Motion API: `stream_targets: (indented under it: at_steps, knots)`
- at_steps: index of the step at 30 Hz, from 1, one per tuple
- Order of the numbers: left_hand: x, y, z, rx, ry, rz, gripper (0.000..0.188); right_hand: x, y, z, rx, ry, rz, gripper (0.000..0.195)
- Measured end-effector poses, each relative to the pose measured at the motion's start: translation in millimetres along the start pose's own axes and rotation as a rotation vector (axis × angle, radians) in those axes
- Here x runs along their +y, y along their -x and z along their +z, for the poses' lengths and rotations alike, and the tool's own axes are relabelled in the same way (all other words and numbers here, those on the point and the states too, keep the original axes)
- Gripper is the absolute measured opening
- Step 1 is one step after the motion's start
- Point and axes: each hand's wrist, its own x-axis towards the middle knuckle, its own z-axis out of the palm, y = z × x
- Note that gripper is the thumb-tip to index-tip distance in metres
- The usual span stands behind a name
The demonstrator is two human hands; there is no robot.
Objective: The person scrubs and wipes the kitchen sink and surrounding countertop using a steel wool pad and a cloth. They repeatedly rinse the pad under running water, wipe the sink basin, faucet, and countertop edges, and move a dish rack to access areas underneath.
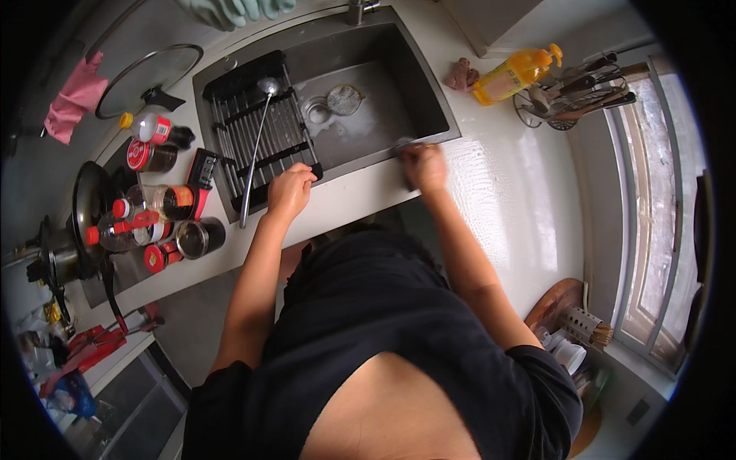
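Observation:
My right hand (pixel 426 167) grips a dark cloth (pixel 405 145) at the front rim of the grey sink (pixel 397 150); the cloth is blurred and partly hidden by the fingers. Nearer the left, my left hand (pixel 289 192) is by the sink's front edge, its fingers curled beside the corner of a black and metal drying rack (pixel 261 123). I see nothing in it, though its palm is hidden. A long-handled metal ladle (pixel 256 146) lies across the rack. In the basin, a round metal strainer (pixel 344 100) sits beside the drain (pixel 317 110), with whitish suds around them.
Bottles (pixel 150 127), jars (pixel 150 156) and a knife sharpener (pixel 201 172) crowd the left counter, near a glass lid (pixel 150 77) and pans (pixel 92 201). A yellow pump bottle (pixel 512 75), a crumpled cloth (pixel 462 75) and hanging utensils (pixel 575 95) stand right. The right counter (pixel 506 190) looks wet.

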Motion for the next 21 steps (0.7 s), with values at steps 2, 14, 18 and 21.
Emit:
stream_targets:
  at_steps: [2, 14, 18, 21]
  knots:
    - [-3.2, 2.9, -0.2, 0.011, 0.002, 0.006, 0.014, 24.0, -11.9, -18.4, 0.035, 0.058, 0.043, 0.011]
    - [7.4, 1.8, -2.0, -0.004, -0.039, -0.035, 0.015, -106.8, 22.8, 28.2, -0.259, -0.049, -0.284, 0.013]
    - [4.7, 3.1, -2.5, 0.002, -0.004, -0.051, 0.015, -60.4, 9.8, 14.5, -0.102, -0.093, -0.271, 0.013]
    - [4.6, 3.9, -1.9, -0.005, -0.002, -0.051, 0.014, 3.2, 4.9, -4.7, 0.094, -0.115, -0.054, 0.014]
